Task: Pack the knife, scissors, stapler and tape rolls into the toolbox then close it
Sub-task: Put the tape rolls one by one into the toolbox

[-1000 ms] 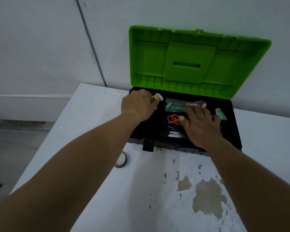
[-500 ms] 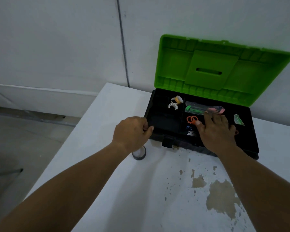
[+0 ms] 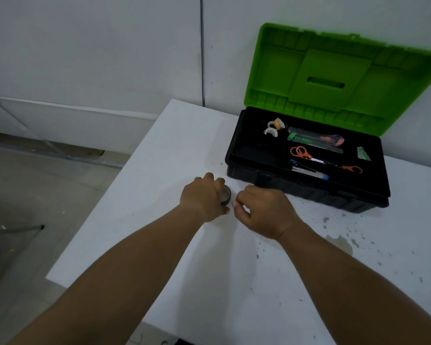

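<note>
The black toolbox (image 3: pixel 237 155) stands on the white table with its green lid (image 3: pixel 334 78) raised against the wall. Its tray holds two small tape rolls (image 3: pixel 274 127) at the back left, a green knife in clear packaging (image 3: pixel 314 140), orange-handled scissors (image 3: pixel 301 153) and a blue-and-silver stapler (image 3: pixel 309 171). In front of the box, my left hand (image 3: pixel 203 199) is closed over a dark tape roll (image 3: pixel 226 194) resting on the table. My right hand (image 3: pixel 261 211) hovers just right of that roll, fingers curled and holding nothing.
A small green packet (image 3: pixel 363 154) lies at the tray's right end. The toolbox latch (image 3: pixel 261 179) hangs at the front wall. Paint stains (image 3: pixel 341 242) mark the table to the right. The table's left edge (image 3: pixel 105 202) drops off to the floor.
My left hand left the toolbox and came down onto the dark tape roll on the table. My right hand pulled out of the tray and moved beside it. The view has shifted left.
</note>
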